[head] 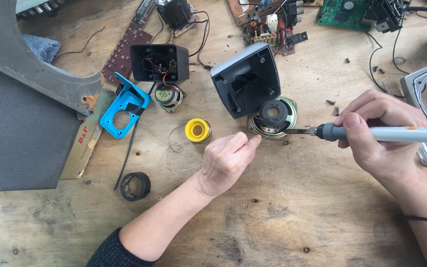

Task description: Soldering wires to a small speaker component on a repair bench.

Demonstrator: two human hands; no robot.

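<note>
The step in hand looked like soldering at a loose speaker [273, 117], which lay magnet-up on the wooden counter [282, 217], touching the lower edge of a grey speaker housing [246, 79] tipped open-side up. The right hand [376, 136] had its fingers wrapped tight round the grey handle of a soldering iron [371, 133], whose dark tip reached leftward to the speaker's rim on the side nearest the person. The left hand [225, 162] had thumb and forefinger pinched together on a thin solder wire [268, 134], its free end meeting the iron's tip at that same rim. The wire trailed back in loose loops toward a yellow solder spool [197, 130] standing just left of the hand. Further left sat a second, black housing [159, 63] with its own small speaker [167, 95], a blue plastic bracket [124, 105] and a black ring [135, 186]. Judged from this, the joint was being made; the next move would call for a steady tip and a slow, small feed of solder onto the terminal.
</note>
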